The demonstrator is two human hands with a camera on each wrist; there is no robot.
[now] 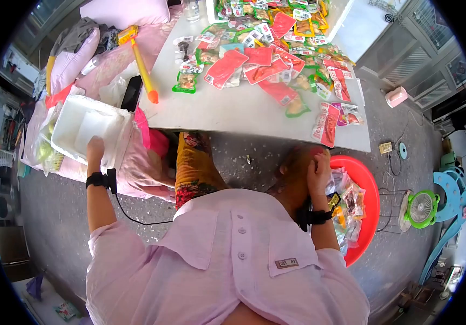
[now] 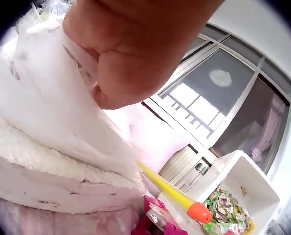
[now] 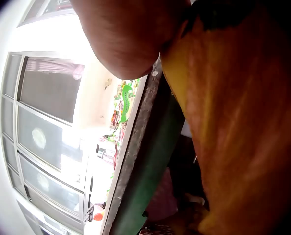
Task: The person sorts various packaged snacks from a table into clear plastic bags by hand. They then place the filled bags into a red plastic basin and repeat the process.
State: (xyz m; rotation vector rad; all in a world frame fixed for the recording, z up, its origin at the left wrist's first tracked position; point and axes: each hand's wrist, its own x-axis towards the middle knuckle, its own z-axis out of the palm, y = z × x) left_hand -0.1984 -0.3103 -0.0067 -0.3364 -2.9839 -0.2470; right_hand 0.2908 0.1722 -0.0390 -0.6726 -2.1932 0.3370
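Note:
My left hand (image 1: 95, 148) is over the near side of a white foam box (image 1: 70, 142) at the left of the table. In the left wrist view the heel of the hand is close over white plastic film (image 2: 62, 93) at the box; the fingertips are hidden, so I cannot tell whether they grip anything. My right hand (image 1: 318, 172) rests on the right knee by the table's front edge, its fingers loosely bent and holding nothing. Ahead, flat red snack packets (image 1: 225, 69) and green-edged packets (image 1: 186, 82) lie on the white table (image 1: 200, 111).
A red basin (image 1: 370, 216) of packets stands on the floor at the right. On the left lie a yellow stick (image 1: 142, 65) with an orange tip and a black phone (image 1: 132, 93). A large foam box (image 2: 255, 181) of packets stands at the table's far end. Farther right is a green fan (image 1: 422, 208).

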